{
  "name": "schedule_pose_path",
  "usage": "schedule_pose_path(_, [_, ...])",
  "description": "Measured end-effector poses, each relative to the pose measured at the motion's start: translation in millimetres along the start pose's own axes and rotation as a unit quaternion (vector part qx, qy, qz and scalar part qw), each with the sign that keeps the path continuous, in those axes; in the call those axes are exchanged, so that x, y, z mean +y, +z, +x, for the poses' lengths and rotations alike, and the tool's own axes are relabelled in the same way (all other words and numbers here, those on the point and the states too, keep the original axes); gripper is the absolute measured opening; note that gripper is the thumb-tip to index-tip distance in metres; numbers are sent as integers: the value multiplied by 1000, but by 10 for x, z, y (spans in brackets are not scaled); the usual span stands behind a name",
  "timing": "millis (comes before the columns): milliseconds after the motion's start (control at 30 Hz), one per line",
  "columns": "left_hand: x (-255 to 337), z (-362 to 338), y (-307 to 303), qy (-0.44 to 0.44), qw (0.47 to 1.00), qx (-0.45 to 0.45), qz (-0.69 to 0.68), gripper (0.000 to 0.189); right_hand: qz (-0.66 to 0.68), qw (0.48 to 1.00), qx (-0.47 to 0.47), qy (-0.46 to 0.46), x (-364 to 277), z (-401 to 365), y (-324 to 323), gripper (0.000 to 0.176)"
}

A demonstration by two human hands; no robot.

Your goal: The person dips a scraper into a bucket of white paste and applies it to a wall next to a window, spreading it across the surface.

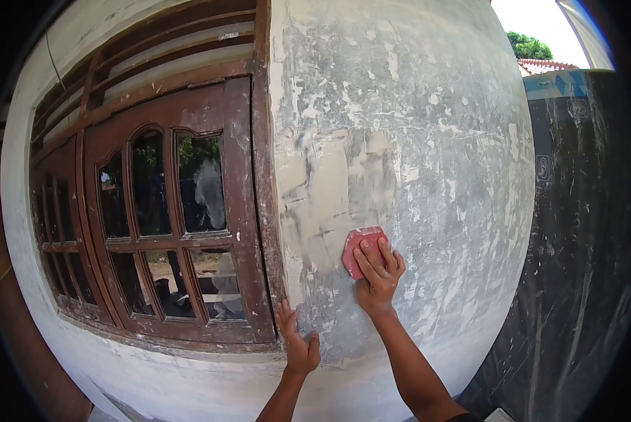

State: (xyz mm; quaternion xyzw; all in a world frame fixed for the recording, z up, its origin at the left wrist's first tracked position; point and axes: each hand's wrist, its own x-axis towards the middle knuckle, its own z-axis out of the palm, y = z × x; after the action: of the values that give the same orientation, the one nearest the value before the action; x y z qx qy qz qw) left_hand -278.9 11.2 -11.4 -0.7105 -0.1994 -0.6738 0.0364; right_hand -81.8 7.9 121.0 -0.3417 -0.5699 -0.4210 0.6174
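My right hand presses a flat red pad against the grey wall, its fingers spread over the pad's face. Above and left of the pad, smears of cream filler cover part of the wall. Lower down, my left hand has its fingers apart and holds nothing; it is by the wall beside the bottom right corner of the brown window frame. The wall around both hands is patchy, with white streaks and scrapes.
Brown wooden windows with glass panes fill the left side, under a slatted vent. A dark sheet with a blue strip hangs at the right. A tree and roof tiles show beyond the wall.
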Motion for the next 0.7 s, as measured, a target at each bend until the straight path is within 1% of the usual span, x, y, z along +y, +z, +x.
schedule_pose_path(67, [-7, 9, 11, -8, 1000, 8, -21, 65, 4, 1000, 6, 4, 13, -40, -27, 61])
schedule_pose_path(200, [39, -15, 81, -26, 998, 26, -59, 68, 9, 999, -42, 11, 8, -434, -208, 59])
schedule_pose_path(267, [179, -58, 140, -34, 996, 73, -38, 71, 6, 998, -65, 21, -45, -740, -332, 59])
schedule_pose_path(300, [264, -135, 179, -40, 996, 69, -41, 71, 13, 995, -87, 38, -93, -929, -396, 58])
schedule_pose_path(333, [353, -237, 211, -47, 996, 70, -14, 70, 20, 992, -109, 56, -129, -1140, -499, 57])
schedule_pose_path(400, [524, -495, 251, -63, 995, 65, 43, 69, 42, 983, -170, 61, -194, -1643, -836, 53])
schedule_pose_path(433, [618, -669, 303, -70, 995, 57, 42, 69, 46, 973, -205, 95, -253, -1912, -1082, 53])
schedule_pose_path(467, [732, -880, 384, -97, 994, 54, 22, 69, 48, 961, -239, 127, -304, -2161, -1367, 52])
schedule_pose_path(500, [848, -1086, 466, -125, 991, 51, 2, 69, 100, 920, -292, 240, -314, -2357, -1660, 45])
schedule_pose_path(533, [945, -1298, 559, -135, 990, 41, -3, 69, 147, 861, -337, 352, -309, -2585, -1988, 39])
schedule_pose_path(567, [1045, -1531, 685, -159, 987, 8, -4, 70, 173, 785, -260, 535, -194, -3251, -2227, 31])
schedule_pose_path(600, [1181, -1739, 823, -184, 983, -26, -7, 71, 185, 675, -168, 694, -29, -3842, -2491, 24])
schedule_pose_path(633, [1353, -1910, 956, -210, 975, -67, -15, 73, 203, 606, -115, 760, 87, -3923, -2872, 23])
schedule_pose_path(667, [1527, -2082, 1116, -227, 970, -85, -25, 73, 215, 531, -56, 818, 191, -3966, -3243, 24])
schedule_pose_path(700, [1711, -2267, 1297, -250, 961, -115, -39, 73, 185, 475, -55, 858, 265, -3774, -3604, 28])
